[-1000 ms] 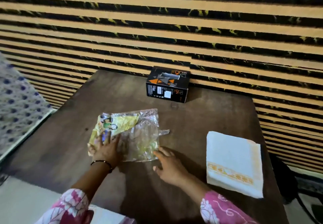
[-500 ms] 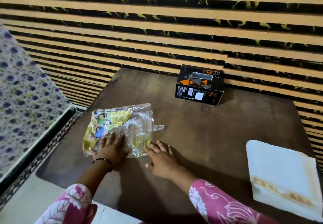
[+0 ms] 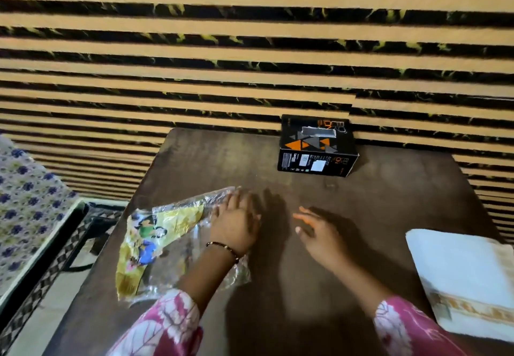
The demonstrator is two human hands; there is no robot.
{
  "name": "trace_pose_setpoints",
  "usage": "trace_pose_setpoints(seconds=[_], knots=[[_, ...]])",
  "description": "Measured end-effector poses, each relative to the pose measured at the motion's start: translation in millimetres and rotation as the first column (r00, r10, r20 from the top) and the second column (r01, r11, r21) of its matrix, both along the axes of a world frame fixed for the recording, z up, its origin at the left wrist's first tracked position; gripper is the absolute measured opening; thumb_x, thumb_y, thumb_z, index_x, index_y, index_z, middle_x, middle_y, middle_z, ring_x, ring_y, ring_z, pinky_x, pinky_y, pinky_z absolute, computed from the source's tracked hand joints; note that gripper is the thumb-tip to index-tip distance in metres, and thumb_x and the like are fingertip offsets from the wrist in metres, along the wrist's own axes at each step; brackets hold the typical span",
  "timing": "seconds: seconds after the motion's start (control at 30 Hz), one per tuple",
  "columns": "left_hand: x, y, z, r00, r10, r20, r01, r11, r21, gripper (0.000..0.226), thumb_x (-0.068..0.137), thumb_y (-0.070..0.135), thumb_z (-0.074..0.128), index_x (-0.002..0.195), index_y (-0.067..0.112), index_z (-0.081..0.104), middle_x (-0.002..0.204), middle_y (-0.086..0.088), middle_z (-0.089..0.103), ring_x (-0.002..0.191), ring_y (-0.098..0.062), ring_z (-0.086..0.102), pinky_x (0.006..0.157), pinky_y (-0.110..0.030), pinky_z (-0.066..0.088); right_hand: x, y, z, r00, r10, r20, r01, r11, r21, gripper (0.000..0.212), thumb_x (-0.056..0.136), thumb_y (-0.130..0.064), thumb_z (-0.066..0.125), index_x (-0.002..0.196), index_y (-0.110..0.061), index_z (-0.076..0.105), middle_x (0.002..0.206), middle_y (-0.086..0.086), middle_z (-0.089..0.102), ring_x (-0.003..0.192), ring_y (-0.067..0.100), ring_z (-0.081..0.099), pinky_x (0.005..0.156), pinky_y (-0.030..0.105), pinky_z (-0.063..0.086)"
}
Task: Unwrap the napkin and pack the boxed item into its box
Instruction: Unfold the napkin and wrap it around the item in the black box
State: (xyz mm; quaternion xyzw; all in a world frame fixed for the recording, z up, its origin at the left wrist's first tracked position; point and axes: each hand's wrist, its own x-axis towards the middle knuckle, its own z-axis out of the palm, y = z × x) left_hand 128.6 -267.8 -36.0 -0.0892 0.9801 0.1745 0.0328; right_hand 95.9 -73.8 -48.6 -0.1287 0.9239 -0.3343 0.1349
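Dark surface [image 3: 361, 216]: I see left grip [image 3: 236, 222] flat, fingers spread, on wrapper [image 3: 155, 244]; right grip [image 3: 317, 233] spread, holding nothing. Box [image 3: 317, 147] behind, napkin [image 3: 467, 277] right.

Napkin [image 3: 467, 280]: white, folded flat, gold-patterned band near its front edge; lies at the table's right front. Box [image 3: 315, 147]: black carton, orange and grey triangles on top, white label on its front side; closed, stands at the table's far edge.
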Motion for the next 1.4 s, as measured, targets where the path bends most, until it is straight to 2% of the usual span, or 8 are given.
trace_pose_setpoints(seconds=[0.17,0.4,0.5,0.77,0.93,1.1,1.27,1.4], knots=[[-87.2,30.6,21.4,0.98,-0.195,-0.031,0.195,0.981,-0.017,0.065,0.093,0.038,0.043,0.148,0.022,0.013,0.159,-0.006,0.006,0.145,-0.029,0.01,0.117,-0.051,0.015,-58.3,24.8,28.6,0.969,-0.232,-0.084,0.234,0.972,0.014,0.041,0.09,-0.015,0.055,0.131,-0.015,0.053,0.146,0.002,0.044,0.133,0.018,0.042,0.107,0.022,0.03],[-154.2,40.8,28.0,0.978,-0.167,0.124,0.176,0.982,-0.065,0.076,0.093,0.041,0.045,0.148,0.032,-0.006,0.158,-0.016,-0.001,0.144,-0.037,0.011,0.115,-0.054,0.02,-118.2,44.0,35.7,0.909,-0.387,-0.153,0.403,0.911,0.089,0.058,0.09,-0.023,0.055,0.144,-0.023,0.034,0.157,-0.003,0.021,0.143,0.022,0.025,0.114,0.036,0.026],[-166.4,42.4,24.7,0.97,-0.165,0.178,0.178,0.983,-0.056,0.08,0.093,0.04,0.047,0.148,0.03,-0.011,0.157,-0.017,0.007,0.144,-0.035,0.014,0.115,-0.053,0.019,-140.2,48.0,35.2,0.907,-0.415,-0.074,0.421,0.899,0.122,0.062,0.09,-0.026,0.055,0.146,-0.026,0.028,0.158,-0.002,0.014,0.145,0.025,0.018,0.116,0.041,0.023],[-150.5,47.8,9.9,0.965,-0.209,0.158,0.206,0.978,0.031,0.077,0.092,0.04,0.046,0.149,0.03,-0.005,0.151,-0.018,0.028,0.14,-0.034,0.024,0.116,-0.053,0.019,-134.6,53.6,22.3,0.849,-0.514,0.122,0.528,0.837,-0.146,0.051,0.089,-0.016,0.058,0.138,-0.019,0.043,0.134,0.012,0.054,0.118,0.028,0.054,0.096,0.038,0.047],[-126.1,61.1,6.1,0.954,-0.249,0.168,0.251,0.968,0.01,0.081,0.091,0.041,0.046,0.147,0.033,-0.012,0.153,-0.015,0.024,0.143,-0.033,0.018,0.115,-0.056,0.016,-120.2,64.0,18.8,0.841,-0.519,0.154,0.541,0.807,-0.235,0.058,0.088,-0.011,0.058,0.141,-0.02,0.038,0.139,0.009,0.049,0.117,0.022,0.051,0.092,0.03,0.041],[-127.2,68.7,13.6,0.953,-0.2,0.228,0.221,0.973,-0.068,0.079,0.092,0.043,0.044,0.147,0.032,-0.012,0.158,-0.01,0.011,0.146,-0.031,0.006,0.115,-0.059,0.011,-157.5,69.5,35.4,0.915,-0.403,-0.033,0.404,0.913,0.06,0.068,0.089,-0.014,0.054,0.147,-0.028,0.023,0.159,-0.004,0.008,0.146,0.024,0.011,0.117,0.042,0.017],[-118.3,66.7,16.7,0.956,-0.182,0.23,0.185,0.983,0.007,0.078,0.092,0.044,0.045,0.148,0.031,-0.008,0.158,-0.01,0.013,0.146,-0.028,0.007,0.115,-0.059,0.01,-152.2,67.5,30.2,0.93,-0.368,0.012,0.367,0.929,0.049,0.065,0.084,-0.005,0.054,0.142,-0.027,0.034,0.155,0.001,0.021,0.137,0.025,0.033,0.11,0.036,0.03],[-93.0,61.2,12.7,0.972,-0.156,0.177,0.149,0.988,0.051,0.077,0.09,0.044,0.047,0.149,0.032,-0.002,0.158,-0.008,0.017,0.146,-0.027,0.005,0.115,-0.058,0.008,-108.0,73.8,25.8,0.942,-0.336,-0.002,0.336,0.942,0.03,0.062,0.087,-0.009,0.055,0.142,-0.027,0.034,0.156,0.001,0.019,0.139,0.024,0.029,0.111,0.033,0.028]])
